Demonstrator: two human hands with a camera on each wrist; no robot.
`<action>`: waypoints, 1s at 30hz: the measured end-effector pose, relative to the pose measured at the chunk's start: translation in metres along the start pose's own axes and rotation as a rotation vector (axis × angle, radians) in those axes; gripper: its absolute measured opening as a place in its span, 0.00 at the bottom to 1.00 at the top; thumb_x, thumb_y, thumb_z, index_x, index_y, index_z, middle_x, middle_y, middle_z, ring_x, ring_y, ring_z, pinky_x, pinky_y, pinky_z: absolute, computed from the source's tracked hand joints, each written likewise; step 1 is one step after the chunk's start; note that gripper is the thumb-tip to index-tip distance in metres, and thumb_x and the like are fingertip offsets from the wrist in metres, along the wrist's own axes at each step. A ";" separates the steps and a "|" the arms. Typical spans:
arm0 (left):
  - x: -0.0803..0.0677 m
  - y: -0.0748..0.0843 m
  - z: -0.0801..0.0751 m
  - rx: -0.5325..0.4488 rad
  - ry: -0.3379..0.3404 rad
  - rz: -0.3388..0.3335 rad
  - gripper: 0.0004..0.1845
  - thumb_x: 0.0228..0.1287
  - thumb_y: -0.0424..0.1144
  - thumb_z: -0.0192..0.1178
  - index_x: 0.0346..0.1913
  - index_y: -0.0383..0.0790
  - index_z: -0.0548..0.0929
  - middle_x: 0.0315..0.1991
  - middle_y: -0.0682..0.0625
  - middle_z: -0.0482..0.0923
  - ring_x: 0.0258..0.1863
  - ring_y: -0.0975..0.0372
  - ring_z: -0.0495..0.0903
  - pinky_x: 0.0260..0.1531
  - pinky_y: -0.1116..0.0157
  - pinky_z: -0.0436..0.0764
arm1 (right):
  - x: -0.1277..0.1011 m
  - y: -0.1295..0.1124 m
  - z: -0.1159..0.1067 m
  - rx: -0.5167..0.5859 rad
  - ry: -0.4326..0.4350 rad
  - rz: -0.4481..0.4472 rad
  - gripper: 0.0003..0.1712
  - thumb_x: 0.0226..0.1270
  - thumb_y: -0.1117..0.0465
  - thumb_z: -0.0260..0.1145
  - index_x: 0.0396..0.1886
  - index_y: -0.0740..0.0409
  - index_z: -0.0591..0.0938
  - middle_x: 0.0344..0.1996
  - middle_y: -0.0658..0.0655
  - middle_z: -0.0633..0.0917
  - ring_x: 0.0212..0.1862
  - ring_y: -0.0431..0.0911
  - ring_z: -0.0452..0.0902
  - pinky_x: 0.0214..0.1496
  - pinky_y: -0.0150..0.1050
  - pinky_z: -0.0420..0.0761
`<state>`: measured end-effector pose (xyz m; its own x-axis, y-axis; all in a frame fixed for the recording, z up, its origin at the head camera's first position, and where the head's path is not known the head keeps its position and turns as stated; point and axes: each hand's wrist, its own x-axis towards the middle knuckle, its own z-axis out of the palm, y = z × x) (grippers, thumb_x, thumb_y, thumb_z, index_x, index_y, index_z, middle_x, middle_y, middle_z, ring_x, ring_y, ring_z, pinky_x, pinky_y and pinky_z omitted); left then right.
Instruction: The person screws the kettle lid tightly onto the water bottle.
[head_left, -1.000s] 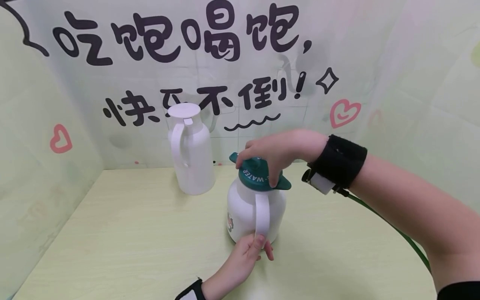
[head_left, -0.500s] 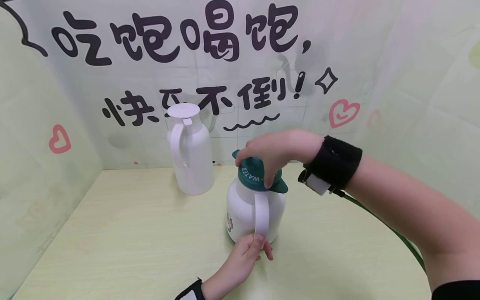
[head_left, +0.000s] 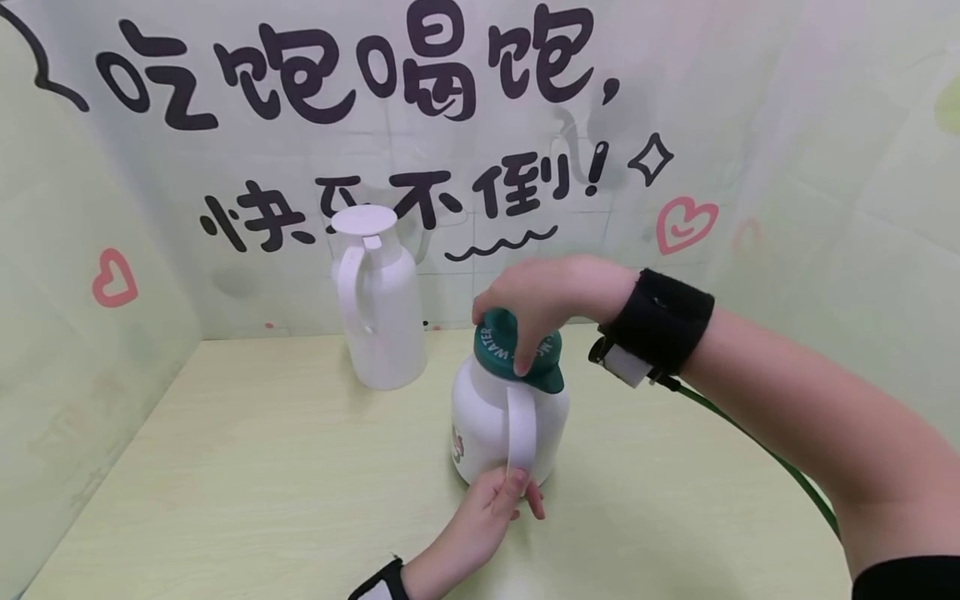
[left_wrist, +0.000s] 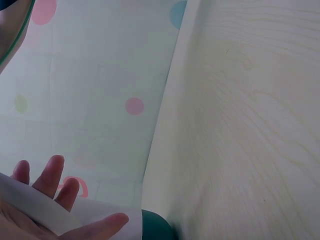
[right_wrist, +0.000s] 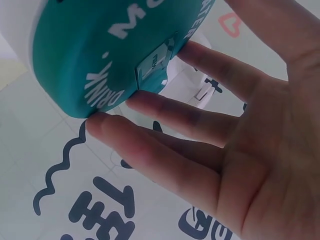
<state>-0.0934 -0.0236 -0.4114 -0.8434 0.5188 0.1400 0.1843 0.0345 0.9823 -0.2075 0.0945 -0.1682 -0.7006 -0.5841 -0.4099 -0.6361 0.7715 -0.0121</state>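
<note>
A squat white thermos jug [head_left: 483, 408] stands upright on the table, its handle toward me. My left hand [head_left: 483, 508] holds the low end of that handle [head_left: 522, 425], thumb along it; in the left wrist view the fingers [left_wrist: 49, 177] show past the white handle. From above, my right hand [head_left: 536, 296] grips the jug's green lid [head_left: 502, 358], thumb at the near side. The right wrist view shows several fingertips along the edge of the lid [right_wrist: 65, 65], which bears white lettering. A pointed tab of the lid sticks out to the right of the handle.
A taller white jug [head_left: 386, 317] with a flat lid and handle stands at the back left of the table [head_left: 300, 467]. Behind it hangs a pale sheet [head_left: 420, 150] with large black characters. A green cable [head_left: 750, 442] runs along the right forearm.
My right hand has turned the green lid clockwise as seen from above; its tab has swung from the right toward the handle. The left hand keeps its hold and the jug stays in place.
</note>
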 end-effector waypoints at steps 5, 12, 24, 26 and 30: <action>0.000 0.000 0.000 0.008 0.004 0.005 0.25 0.79 0.44 0.36 0.32 0.33 0.79 0.32 0.45 0.81 0.45 0.62 0.74 0.41 0.53 0.77 | 0.001 0.000 0.000 -0.006 0.014 0.013 0.38 0.47 0.49 0.78 0.60 0.46 0.76 0.51 0.50 0.79 0.49 0.47 0.73 0.45 0.40 0.78; 0.000 -0.001 0.000 0.017 0.013 0.009 0.25 0.79 0.44 0.36 0.32 0.33 0.79 0.32 0.45 0.82 0.44 0.63 0.74 0.41 0.54 0.77 | 0.002 -0.001 0.000 -0.006 0.023 0.034 0.37 0.46 0.46 0.78 0.58 0.47 0.77 0.48 0.49 0.80 0.49 0.47 0.73 0.43 0.40 0.79; 0.000 0.001 0.001 0.017 0.005 0.013 0.25 0.79 0.43 0.36 0.31 0.33 0.79 0.33 0.42 0.81 0.45 0.61 0.75 0.41 0.54 0.76 | 0.002 -0.002 0.000 -0.046 0.034 0.060 0.37 0.47 0.42 0.76 0.58 0.49 0.77 0.48 0.49 0.80 0.48 0.46 0.73 0.43 0.39 0.78; -0.001 0.001 0.001 0.023 0.005 0.018 0.25 0.79 0.43 0.36 0.31 0.34 0.79 0.32 0.43 0.81 0.45 0.61 0.75 0.41 0.55 0.76 | 0.003 -0.003 0.000 -0.050 0.034 0.068 0.37 0.48 0.41 0.76 0.57 0.49 0.77 0.47 0.49 0.80 0.47 0.46 0.74 0.41 0.39 0.79; -0.001 0.001 0.001 0.025 0.005 0.022 0.25 0.79 0.43 0.36 0.31 0.34 0.79 0.33 0.43 0.81 0.46 0.60 0.75 0.41 0.55 0.76 | 0.002 -0.005 -0.001 -0.017 0.017 0.107 0.37 0.49 0.41 0.75 0.57 0.51 0.77 0.46 0.52 0.79 0.41 0.48 0.77 0.30 0.38 0.80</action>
<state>-0.0923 -0.0234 -0.4107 -0.8418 0.5150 0.1618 0.2149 0.0447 0.9756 -0.2062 0.0891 -0.1687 -0.7699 -0.5032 -0.3925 -0.5630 0.8251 0.0466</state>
